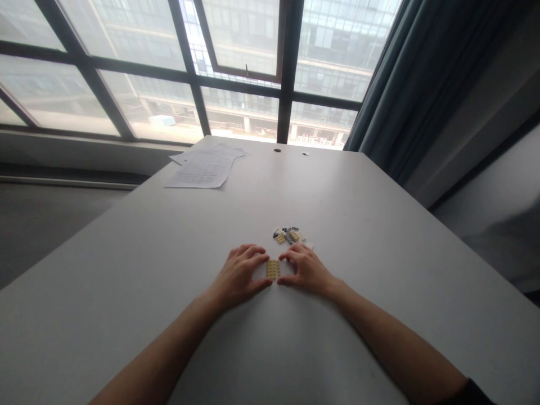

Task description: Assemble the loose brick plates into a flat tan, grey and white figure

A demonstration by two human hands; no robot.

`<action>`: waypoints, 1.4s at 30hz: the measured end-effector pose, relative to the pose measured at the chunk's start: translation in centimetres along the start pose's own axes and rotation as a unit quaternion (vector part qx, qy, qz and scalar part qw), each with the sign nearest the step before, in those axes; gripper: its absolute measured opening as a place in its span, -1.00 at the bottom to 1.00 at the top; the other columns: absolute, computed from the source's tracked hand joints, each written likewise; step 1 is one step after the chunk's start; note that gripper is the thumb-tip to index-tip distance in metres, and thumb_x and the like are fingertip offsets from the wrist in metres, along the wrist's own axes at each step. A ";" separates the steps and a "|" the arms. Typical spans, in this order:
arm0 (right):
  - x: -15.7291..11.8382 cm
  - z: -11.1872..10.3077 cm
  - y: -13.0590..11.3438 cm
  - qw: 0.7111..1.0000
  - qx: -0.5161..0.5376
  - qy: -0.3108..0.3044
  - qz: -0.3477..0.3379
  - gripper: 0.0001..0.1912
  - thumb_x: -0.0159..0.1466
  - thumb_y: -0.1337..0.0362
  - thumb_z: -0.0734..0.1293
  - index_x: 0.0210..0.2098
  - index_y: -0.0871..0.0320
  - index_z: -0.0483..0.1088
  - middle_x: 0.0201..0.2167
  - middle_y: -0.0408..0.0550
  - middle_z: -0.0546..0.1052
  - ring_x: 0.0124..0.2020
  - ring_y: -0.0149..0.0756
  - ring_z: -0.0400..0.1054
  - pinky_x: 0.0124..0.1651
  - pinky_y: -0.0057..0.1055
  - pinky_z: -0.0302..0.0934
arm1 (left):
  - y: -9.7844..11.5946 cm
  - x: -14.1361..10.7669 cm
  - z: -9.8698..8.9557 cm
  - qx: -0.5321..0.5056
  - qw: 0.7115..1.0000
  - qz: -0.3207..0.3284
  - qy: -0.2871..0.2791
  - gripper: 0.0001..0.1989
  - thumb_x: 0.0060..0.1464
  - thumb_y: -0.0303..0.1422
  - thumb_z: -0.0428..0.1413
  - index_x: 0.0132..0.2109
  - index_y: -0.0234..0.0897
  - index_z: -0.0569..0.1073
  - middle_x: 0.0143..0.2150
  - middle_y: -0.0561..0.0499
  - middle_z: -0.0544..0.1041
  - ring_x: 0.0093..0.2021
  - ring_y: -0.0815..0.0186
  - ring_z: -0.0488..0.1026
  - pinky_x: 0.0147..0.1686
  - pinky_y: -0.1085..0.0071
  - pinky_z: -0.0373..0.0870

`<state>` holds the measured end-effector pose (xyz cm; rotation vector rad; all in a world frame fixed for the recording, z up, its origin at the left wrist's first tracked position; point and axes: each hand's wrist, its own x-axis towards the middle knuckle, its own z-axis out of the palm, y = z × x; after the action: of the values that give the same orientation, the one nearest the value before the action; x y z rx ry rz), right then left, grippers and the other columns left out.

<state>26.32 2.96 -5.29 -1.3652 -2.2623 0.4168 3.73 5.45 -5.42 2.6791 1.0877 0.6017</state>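
A small tan building-brick plate with rows of studs lies between my two hands on the white table. My left hand curves around its left side, with fingertips at the far left corner and the thumb at the near edge. From the opposite side, my right hand pinches the plate in the same way, fingertips at the far right corner and thumb at the near edge. Just beyond my right fingers sits a small pile of loose bricks in grey, tan, white and black; its near edge is partly covered by that hand.
Printed paper sheets lie overlapped at the table's far left. Two small round holes are set in the far part of the white tabletop. Large framed windows stand behind it, and a dark blue curtain hangs at the right.
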 end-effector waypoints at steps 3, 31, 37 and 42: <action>0.1 -0.1 0.0 1.000 0.001 -0.005 -0.004 -0.51 0.01 0.02 0.50 -0.12 0.09 0.45 -0.19 -0.03 0.42 -0.09 -0.16 0.27 0.03 -0.21 0.17 | 0.1 0.0 0.0 0.000 1.000 -0.002 0.001 -0.58 0.00 -0.10 0.17 -0.01 -0.15 0.45 0.04 -0.07 0.44 0.11 0.07 0.27 0.09 0.11 0.16; 0.1 0.3 -0.3 1.000 -0.003 0.029 -0.005 -0.49 0.05 -0.02 0.46 -0.09 0.12 0.43 -0.19 -0.01 0.45 -0.08 -0.15 0.28 0.01 -0.21 0.19 | -0.1 0.0 0.0 -0.006 1.000 -0.001 0.002 -0.56 0.02 -0.10 0.15 0.03 -0.15 0.42 0.06 -0.07 0.43 0.12 0.07 0.26 0.11 0.09 0.15; 1.3 -1.7 2.1 0.993 0.003 0.101 0.057 -0.63 0.15 0.23 0.42 -0.05 0.13 0.41 -0.17 -0.02 0.46 -0.10 -0.23 0.30 0.03 -0.27 0.18 | 0.1 0.1 0.0 -0.014 1.000 -0.002 0.003 -0.51 0.06 -0.08 0.13 0.10 -0.16 0.36 0.07 -0.08 0.42 0.12 0.09 0.26 0.11 0.11 0.15; 2.6 -2.9 4.3 0.995 -0.045 0.059 0.073 -0.57 0.20 0.44 0.29 0.06 0.11 0.37 -0.05 0.00 0.43 -0.03 -0.26 0.27 0.11 -0.32 0.12 | 0.1 0.1 0.0 -0.008 1.000 0.003 0.001 -0.51 0.06 -0.07 0.12 0.10 -0.16 0.35 0.08 -0.09 0.42 0.13 0.08 0.25 0.13 0.11 0.12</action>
<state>30.05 7.37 -4.29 -1.5653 -2.1163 0.2778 3.86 5.44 -5.37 2.6687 1.0715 0.6129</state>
